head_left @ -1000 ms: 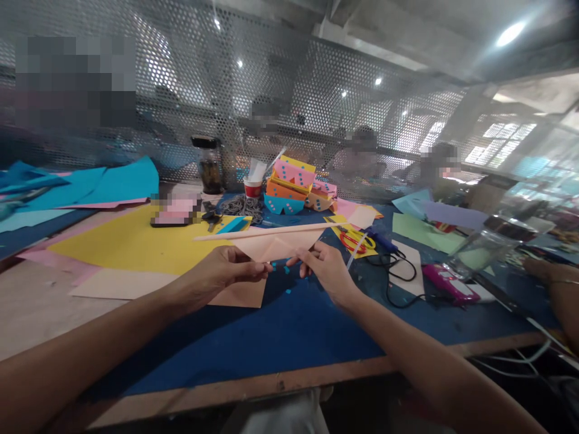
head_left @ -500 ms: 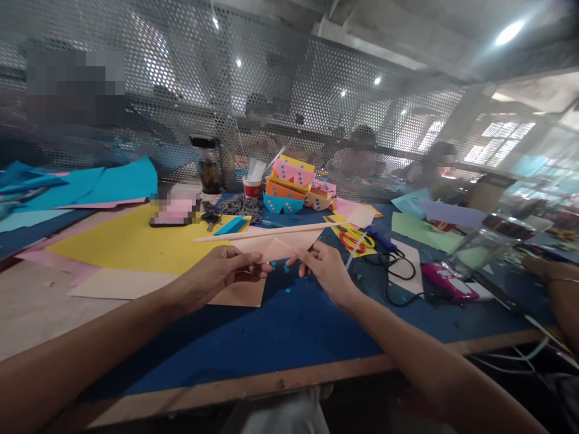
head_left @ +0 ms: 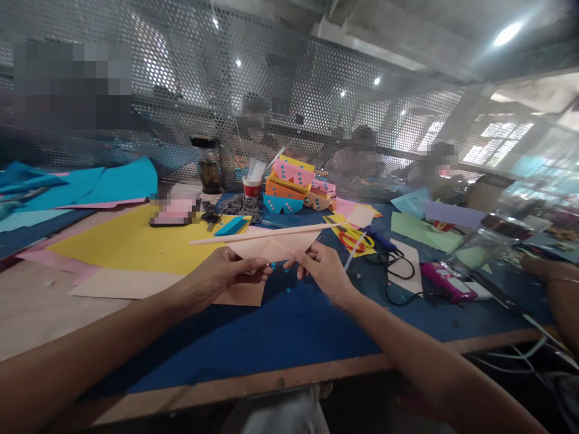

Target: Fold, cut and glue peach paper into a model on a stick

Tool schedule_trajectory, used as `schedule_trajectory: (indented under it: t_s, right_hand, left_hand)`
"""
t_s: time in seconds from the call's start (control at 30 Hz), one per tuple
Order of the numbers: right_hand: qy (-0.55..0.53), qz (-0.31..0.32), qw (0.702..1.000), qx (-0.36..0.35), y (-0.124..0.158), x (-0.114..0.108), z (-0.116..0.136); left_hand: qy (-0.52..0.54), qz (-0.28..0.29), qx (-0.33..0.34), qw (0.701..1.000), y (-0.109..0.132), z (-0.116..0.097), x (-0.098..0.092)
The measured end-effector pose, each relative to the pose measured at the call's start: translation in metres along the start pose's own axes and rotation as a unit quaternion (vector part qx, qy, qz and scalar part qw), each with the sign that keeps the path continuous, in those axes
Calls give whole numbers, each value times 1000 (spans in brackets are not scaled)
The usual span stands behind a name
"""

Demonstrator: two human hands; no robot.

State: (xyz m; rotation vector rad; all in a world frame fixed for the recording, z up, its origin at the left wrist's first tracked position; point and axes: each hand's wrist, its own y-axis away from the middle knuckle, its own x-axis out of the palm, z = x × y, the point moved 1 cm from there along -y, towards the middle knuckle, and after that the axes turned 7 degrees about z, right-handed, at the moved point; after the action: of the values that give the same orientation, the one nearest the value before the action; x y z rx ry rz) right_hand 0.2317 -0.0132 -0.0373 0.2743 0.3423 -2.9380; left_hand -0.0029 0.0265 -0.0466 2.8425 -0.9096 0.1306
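Head view: peach paper point(head_left: 259, 246) sits over blue counter point(head_left: 253, 343), nearer than the dotted paper pile point(head_left: 289, 188). Left hand point(head_left: 230, 270) at the paper's left, right hand point(head_left: 326, 268) at its right; fingers of both nearly together, grip cannot be told.

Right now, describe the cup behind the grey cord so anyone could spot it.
Start at the perforated metal screen behind the blue work surface. In front of it, the cup stands between a dark-filled, black-lidded jar and the piled, dotted paper shapes. Its red body, white rim and pale pieces sticking up set it apart from both.
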Motion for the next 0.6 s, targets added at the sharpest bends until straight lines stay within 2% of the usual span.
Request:
schedule_trajectory:
  t_s: [0.6]
  right_hand:
    - [-16, 19, 1000, -16, 1, 0, 1]
  left_hand:
    - [30, -2, 12, 999, 1, 1, -1]
